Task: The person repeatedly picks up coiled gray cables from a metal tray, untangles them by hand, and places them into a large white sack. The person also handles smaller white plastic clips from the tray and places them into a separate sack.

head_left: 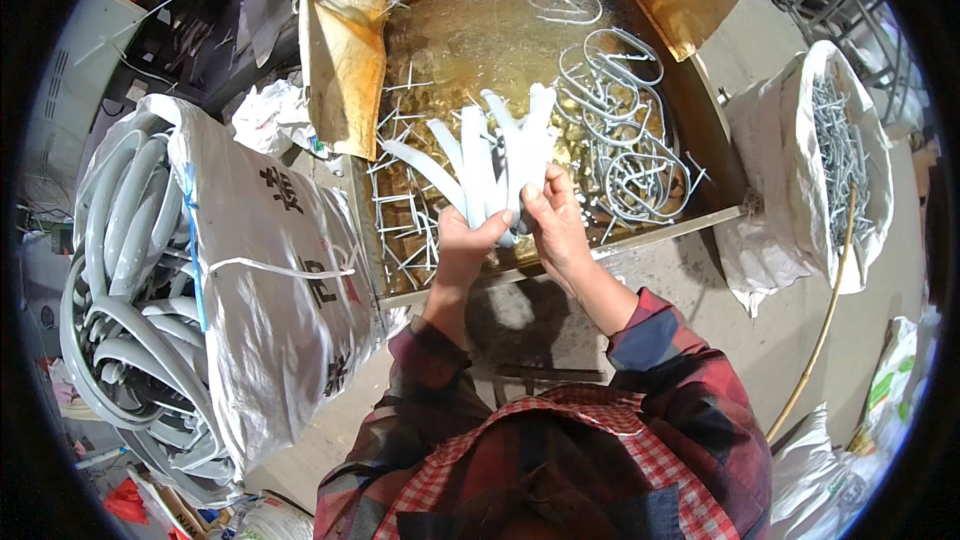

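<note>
The grey strips point(473, 155), above the tray point(680, 228), look light and bendy, best gripped bunched at their lower ends. There the left hand point(468, 242) and right hand point(559, 230) are closed around them; a filled white sack point(265, 330) stands left of the tray.

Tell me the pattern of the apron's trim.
The apron's trim is red-and-white check; the head view shows it.

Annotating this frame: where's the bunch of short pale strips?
Head view, centre: the short pale strips are in the left hand and right hand, over the tray, left of the wire loops.
</note>
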Demonstrator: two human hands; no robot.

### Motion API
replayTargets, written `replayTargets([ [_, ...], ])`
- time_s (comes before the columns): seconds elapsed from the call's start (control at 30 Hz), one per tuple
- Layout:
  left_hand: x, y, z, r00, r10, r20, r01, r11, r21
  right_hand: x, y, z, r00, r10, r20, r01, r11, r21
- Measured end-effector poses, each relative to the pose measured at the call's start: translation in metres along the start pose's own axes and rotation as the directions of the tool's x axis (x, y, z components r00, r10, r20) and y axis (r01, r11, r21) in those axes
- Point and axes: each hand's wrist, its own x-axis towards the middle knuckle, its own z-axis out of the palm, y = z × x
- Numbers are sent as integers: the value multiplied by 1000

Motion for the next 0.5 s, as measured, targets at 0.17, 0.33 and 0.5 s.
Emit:
replayTargets([
  [0.17, 2, -8, 6, 999, 22, -48, -27, 992, -120, 3, -10, -3, 992, 94, 81, -91, 995, -33],
  [0.33, 3, 1, 10, 997, 15, -82, -26, 990, -137, 1, 5, -8, 995, 62, 77, -57, 997, -58],
  [0.5, 2, 18, 18, 999, 23, -40, -25, 998, -57, 6, 4, -7, 994, 107, -30, -103, 989, 105],
])
